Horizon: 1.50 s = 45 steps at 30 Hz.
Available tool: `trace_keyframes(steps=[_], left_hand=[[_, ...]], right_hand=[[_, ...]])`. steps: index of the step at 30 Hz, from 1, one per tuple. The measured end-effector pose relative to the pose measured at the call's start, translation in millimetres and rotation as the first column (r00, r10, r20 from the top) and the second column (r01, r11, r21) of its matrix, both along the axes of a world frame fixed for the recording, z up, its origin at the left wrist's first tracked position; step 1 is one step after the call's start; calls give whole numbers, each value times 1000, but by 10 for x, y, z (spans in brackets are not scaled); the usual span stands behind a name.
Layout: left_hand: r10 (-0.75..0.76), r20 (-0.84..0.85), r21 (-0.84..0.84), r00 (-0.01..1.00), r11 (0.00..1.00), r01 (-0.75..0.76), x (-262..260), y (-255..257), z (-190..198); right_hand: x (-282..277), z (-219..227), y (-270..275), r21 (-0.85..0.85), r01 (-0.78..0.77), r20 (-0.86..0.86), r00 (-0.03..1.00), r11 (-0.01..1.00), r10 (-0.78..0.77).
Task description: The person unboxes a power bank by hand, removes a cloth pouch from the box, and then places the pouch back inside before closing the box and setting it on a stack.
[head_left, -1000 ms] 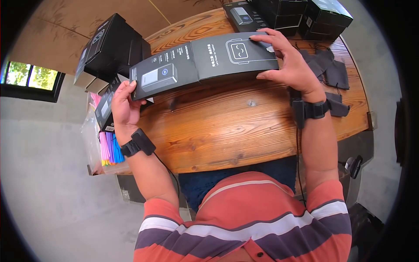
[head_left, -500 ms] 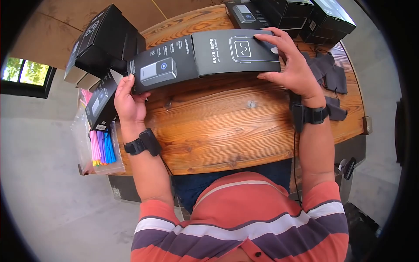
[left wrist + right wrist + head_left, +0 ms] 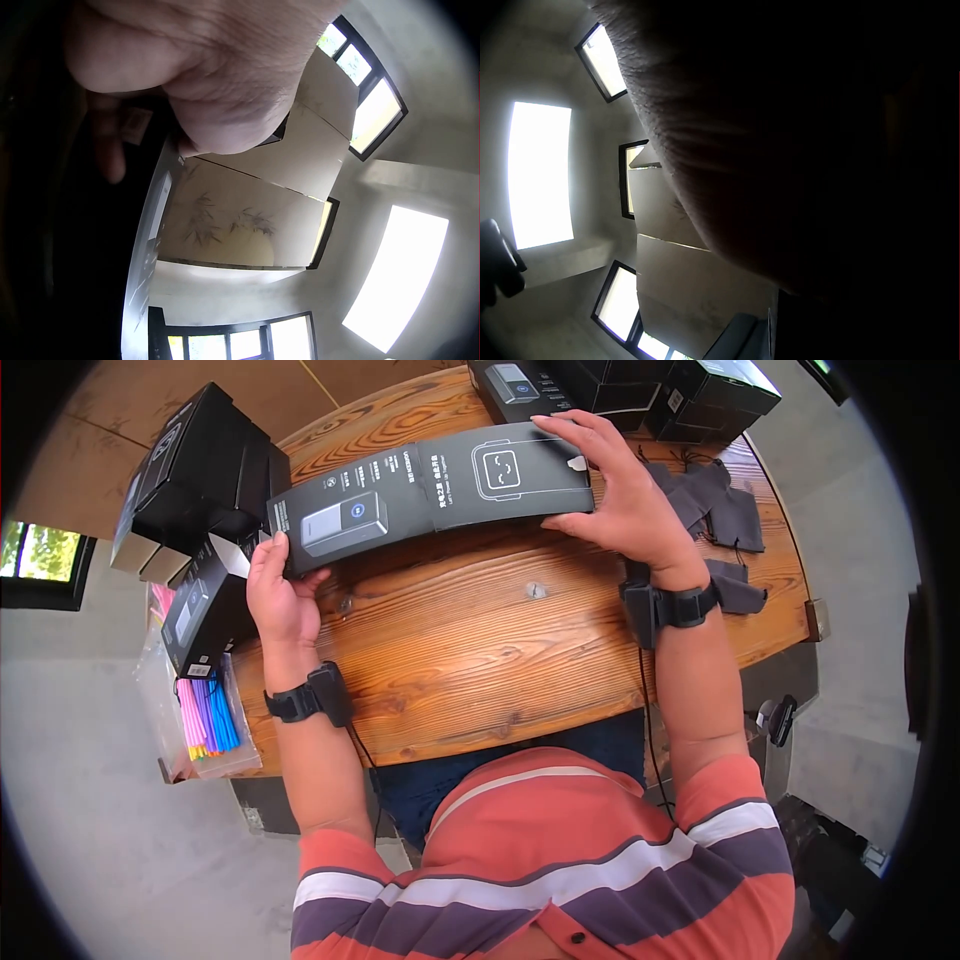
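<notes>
Both hands hold a long black printed box (image 3: 405, 510) above the wooden table, its two sections meeting at a seam near the middle. Its left section shows a silver device with a round blue display; the right has a white line-drawn face. My left hand (image 3: 280, 595) pinches the left end, thumb on the printed side and fingers underneath. At the other end, my right hand (image 3: 625, 500) grips across the width, fingers on the far edge and thumb on the near edge. In the left wrist view, the box (image 3: 146, 255) runs down from the palm. The right wrist view is mostly dark.
Stacked black boxes (image 3: 195, 470) stand at the left, with a similar printed box (image 3: 205, 605) leaning beside a plastic bag of colored sticks (image 3: 208, 715). More black boxes (image 3: 715, 400) stand at the back right. Dark grey pouches (image 3: 735, 520) lie on the table (image 3: 450, 660) at right.
The head view has shifted, so the table and its contents appear farther left. Both hands keep their hold on the long box, which stays nearly the same over the table.
</notes>
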<state>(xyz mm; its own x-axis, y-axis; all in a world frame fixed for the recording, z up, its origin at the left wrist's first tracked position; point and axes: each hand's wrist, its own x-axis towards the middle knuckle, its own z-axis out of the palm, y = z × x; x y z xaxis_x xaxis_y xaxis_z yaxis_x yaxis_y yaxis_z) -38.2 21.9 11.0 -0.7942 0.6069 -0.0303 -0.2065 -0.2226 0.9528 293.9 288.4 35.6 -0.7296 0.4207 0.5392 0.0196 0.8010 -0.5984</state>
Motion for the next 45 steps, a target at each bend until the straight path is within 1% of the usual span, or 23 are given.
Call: trace_keyframes(steps=[5,7,8,9,11,13,14,15,17,18,20,21,23,24,25,27,28,31,35,37,41,44,45], left_hand=[[-1,18,12,1000,1000,1,59,40,-16],[-13,81,4,997,1000,13,62,31,4],[-10,82,5,997,1000,10,33,20,-11],[-40,121,16,992,999,38,-17,7,-37],[-65,160,30,985,998,61,-1,1,-11],[-226,149,40,962,974,223,118,46,-28],[-227,140,34,964,974,224,200,97,-58],[-263,117,3,958,964,265,266,141,-68],[-259,12,-102,966,961,259,393,204,-82],[-260,14,-101,966,960,260,343,198,-120],[-190,-282,-388,940,919,69,240,189,-166],[-190,-280,-386,941,920,71,230,189,-212],[41,-244,-113,969,991,-70,326,237,-101],[10,-109,-85,994,996,-19,358,215,-10],[7,-108,-85,994,996,-16,376,206,27],[-139,142,104,980,987,125,379,185,62],[-261,226,149,938,961,232,317,152,28],[-349,244,177,905,933,312,235,109,-82],[-237,193,105,952,970,220,320,143,34],[-268,177,106,947,962,253,311,133,75],[-255,204,118,945,965,234,179,90,-26],[-268,229,160,936,959,236,138,92,-48],[-260,227,161,938,960,228,124,94,-68]], right_hand=[[-14,-36,41,-21,-26,-26,999,999,26],[-14,-52,53,-33,-48,-54,997,998,47],[-10,-40,41,-77,-58,-55,997,995,54],[-14,-29,27,-120,-68,-56,997,990,61],[-46,-16,-2,-106,-88,-56,995,991,82],[-83,-27,-51,-93,-107,-58,993,990,102],[-119,-39,-108,-96,-114,-41,993,989,110],[-150,-48,-162,-100,-120,-24,993,988,118],[-174,-54,-198,-81,-112,-19,994,990,110],[-177,-56,-191,-56,-101,-34,994,993,99],[-178,-49,-186,-31,-90,-47,995,995,89],[-177,-32,-182,-36,-101,-60,993,994,98],[-176,-1,-197,-41,-108,-72,992,993,105],[-186,14,-235,-54,-137,-96,987,989,131],[-194,25,-264,-66,-165,-120,980,984,156],[-201,40,-285,-59,-178,-123,978,982,170],[-199,42,-283,-53,-194,-128,974,980,186],[-198,68,-304,-86,-194,-118,976,977,184],[-116,80,-285,-70,-147,-77,987,987,141],[-81,104,-240,-78,-157,-66,986,984,152],[7,101,-85,-95,-177,-80,982,980,170],[138,150,2,-233,-193,-82,980,953,179],[175,186,6,-232,-202,-84,979,952,187]])
